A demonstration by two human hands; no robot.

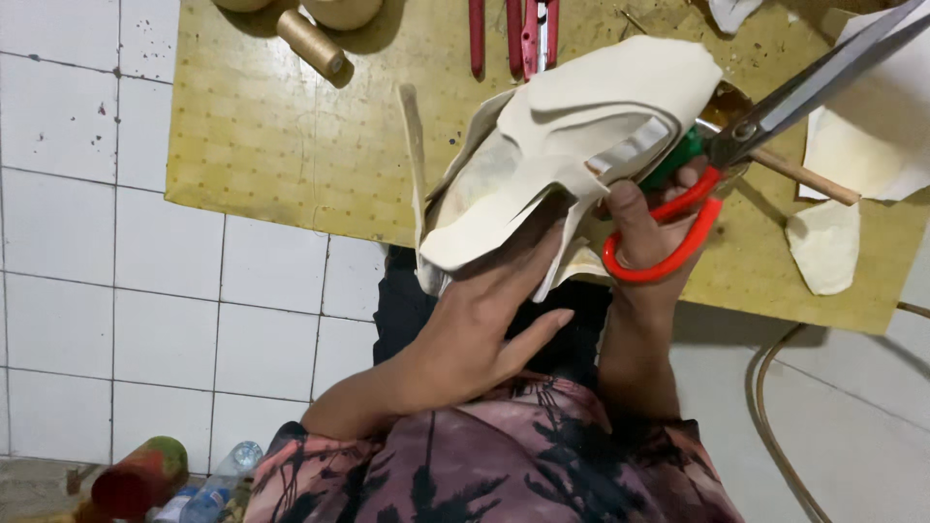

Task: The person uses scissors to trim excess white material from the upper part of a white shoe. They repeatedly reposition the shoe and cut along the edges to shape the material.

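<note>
Your left hand (484,329) supported the cream fabric piece (572,145) from beneath, fingers spread under its folded layers, grasping it loosely above the near edge of the yellow surface (281,136). Your right hand (644,232) was clenched through the red handles of the scissors (736,136), thumb in the upper loop, with the long blades pointing far and right, apart from the fabric. For a clean cut, you needed the layers held flat and taut, with the blades fed in squarely at the marked edge and your supporting fingers kept clear of the blade line. Loose cream offcuts (823,247) lay to the right on the surface, beside a wooden stick (804,176). A thread spool (310,44) rested at the far left.
</note>
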